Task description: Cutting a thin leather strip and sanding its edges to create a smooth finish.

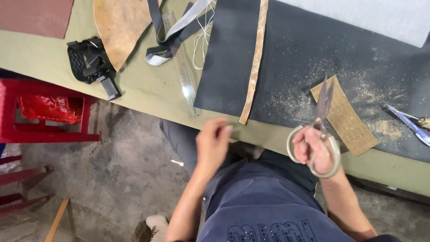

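Big scissors (pixel 319 134) are held in the right hand (pixel 313 150), grip closed through the loops, blades shut and pointing over the dusty dark mat (pixel 313 49). The left hand (pixel 212 143) is pinched near the end of the tan strip (pixel 254 67); whether anything's actually gripped can't be told. Fingers could get nicked if the strip is fed carelessly.

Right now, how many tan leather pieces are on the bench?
3: a large curved piece at top left, a long narrow strip across the dark mat, and a small perforated piece under the scissors. More may lie out of frame.
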